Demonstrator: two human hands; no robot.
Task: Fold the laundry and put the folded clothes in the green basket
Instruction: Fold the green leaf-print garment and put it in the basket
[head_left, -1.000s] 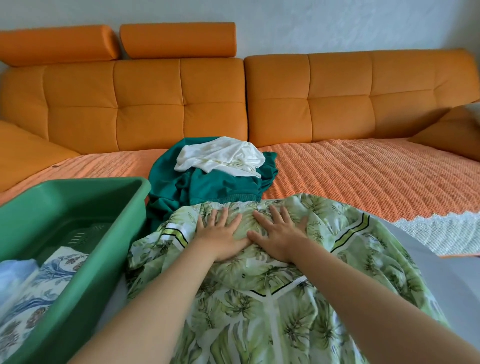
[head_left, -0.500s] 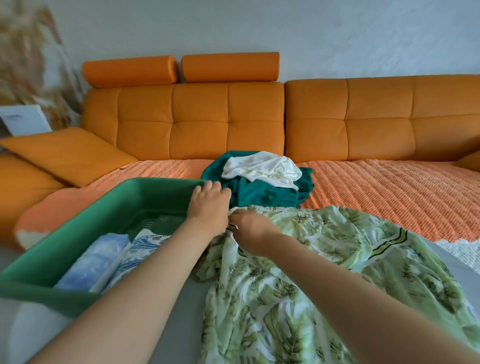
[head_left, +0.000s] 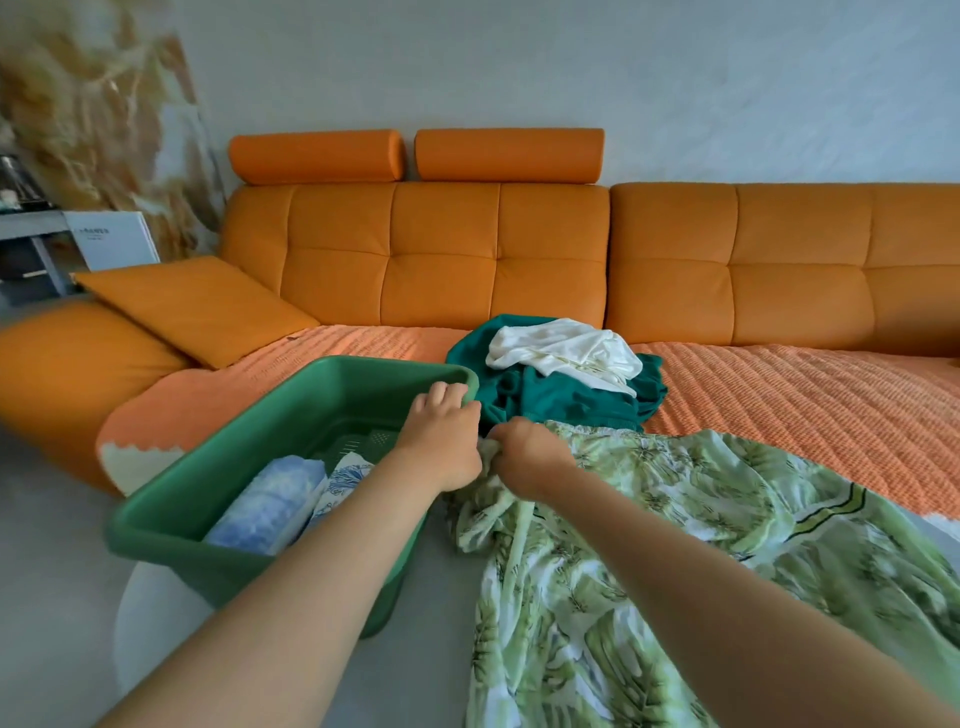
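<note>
Both hands meet at the far right corner of the green basket (head_left: 291, 410), which sits on a pale grey counter (head_left: 441, 665) pushed against an orange sofa (head_left: 493, 260). The right hand (head_left: 524, 457) is clenched round a bunched edge of a green leaf-print garment (head_left: 675, 519), which spreads loosely across the counter to the right and towards the camera. The left hand (head_left: 441, 441) lies knuckles-up just beside it, fingers bent at the basket's rim. Whether it grips the rim, the cloth or nothing cannot be told. The left forearm crosses over the basket's right wall.

Inside the basket, at its near end, lie a blue-and-white folded piece (head_left: 270, 504) and beside it a white piece with blue leaf print (head_left: 345, 478).

Directly behind the hands, a crumpled teal garment (head_left: 561, 400) sits on the sofa's woven orange cover (head_left: 779, 395), touching the basket's corner, with a rumpled white garment (head_left: 566, 351) on top of it. An orange cushion (head_left: 192, 306) leans at the sofa's left end, near a white box (head_left: 111, 247).
</note>
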